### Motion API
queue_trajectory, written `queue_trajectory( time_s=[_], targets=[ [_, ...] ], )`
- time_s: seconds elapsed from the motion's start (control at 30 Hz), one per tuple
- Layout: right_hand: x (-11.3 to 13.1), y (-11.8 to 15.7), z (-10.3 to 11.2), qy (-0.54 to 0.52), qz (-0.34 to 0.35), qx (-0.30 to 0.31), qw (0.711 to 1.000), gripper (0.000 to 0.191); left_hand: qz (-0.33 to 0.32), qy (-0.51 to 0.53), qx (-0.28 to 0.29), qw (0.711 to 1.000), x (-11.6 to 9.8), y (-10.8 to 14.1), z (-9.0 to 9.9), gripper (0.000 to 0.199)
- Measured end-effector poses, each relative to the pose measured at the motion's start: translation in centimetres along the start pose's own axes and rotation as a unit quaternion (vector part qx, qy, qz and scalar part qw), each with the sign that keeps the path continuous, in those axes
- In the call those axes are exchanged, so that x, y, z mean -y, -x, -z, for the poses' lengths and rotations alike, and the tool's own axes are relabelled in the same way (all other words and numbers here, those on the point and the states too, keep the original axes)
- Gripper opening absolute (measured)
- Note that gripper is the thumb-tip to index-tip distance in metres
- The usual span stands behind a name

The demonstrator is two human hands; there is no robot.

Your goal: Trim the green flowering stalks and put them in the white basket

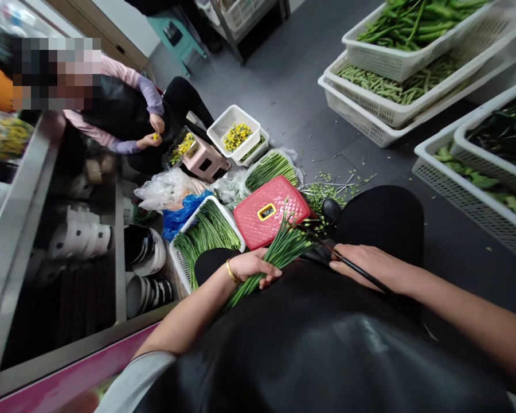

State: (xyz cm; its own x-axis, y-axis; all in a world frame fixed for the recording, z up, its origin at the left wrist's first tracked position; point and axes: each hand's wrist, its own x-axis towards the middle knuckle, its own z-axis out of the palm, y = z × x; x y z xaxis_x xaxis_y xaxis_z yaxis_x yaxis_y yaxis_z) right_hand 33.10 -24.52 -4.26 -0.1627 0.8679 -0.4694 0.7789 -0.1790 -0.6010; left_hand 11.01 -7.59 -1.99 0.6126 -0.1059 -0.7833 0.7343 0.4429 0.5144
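My left hand (255,268), with a gold bracelet at the wrist, is wrapped round a bunch of long green stems (284,248) held over my lap. The tips of the bunch fan out toward the right. My right hand (361,265) grips scissors with dark handles (356,267), their blades reaching to the tips of the bunch. Just beyond the bunch stands a red stool (258,229) with a yellow-rimmed hole. A white basket (178,261) of similar stems is beside my left knee.
Cut bits (322,195) lie on the floor past the stool. Another person (120,109) sits at the upper left near a basket of yellow flowers (236,137). Stacked vegetable crates (370,103) stand at the right, shelving (120,258) at the left.
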Motion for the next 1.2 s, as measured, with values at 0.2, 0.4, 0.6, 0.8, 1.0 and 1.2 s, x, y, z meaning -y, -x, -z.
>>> queue_trajectory(
  time_s=[0.2,0.4,0.6,0.8,1.0,1.2],
  targets=[
    [1.7,-1.2,2.2,0.067,0.022,-0.04,0.997,0.024,0.019,-0.018,0.027,0.999,0.0,-0.2,-0.2,0.03],
    [0.6,-0.8,-0.1,-0.071,-0.043,-0.084,0.993,0.027,0.017,-0.029,0.017,0.999,0.2,0.0,-0.1,0.03],
    [-1.0,0.6,-0.9,-0.192,-0.019,-0.094,0.977,0.037,-0.035,0.011,-0.037,0.999,0.5,1.3,0.3,0.034],
    [-0.4,-2.0,0.4,-0.028,-0.063,-0.072,0.995,0.032,-0.147,-0.009,-0.204,0.968,0.3,2.9,1.4,0.033],
    [1.3,-3.1,2.3,-0.005,0.074,-0.075,0.994,0.025,-0.167,-0.129,-0.236,0.948,0.6,6.7,1.4,0.034],
    [4.7,-3.0,2.7,0.087,0.089,-0.086,0.988,0.019,-0.157,-0.103,-0.185,0.965,1.4,8.0,0.3,0.038]
  ],
)
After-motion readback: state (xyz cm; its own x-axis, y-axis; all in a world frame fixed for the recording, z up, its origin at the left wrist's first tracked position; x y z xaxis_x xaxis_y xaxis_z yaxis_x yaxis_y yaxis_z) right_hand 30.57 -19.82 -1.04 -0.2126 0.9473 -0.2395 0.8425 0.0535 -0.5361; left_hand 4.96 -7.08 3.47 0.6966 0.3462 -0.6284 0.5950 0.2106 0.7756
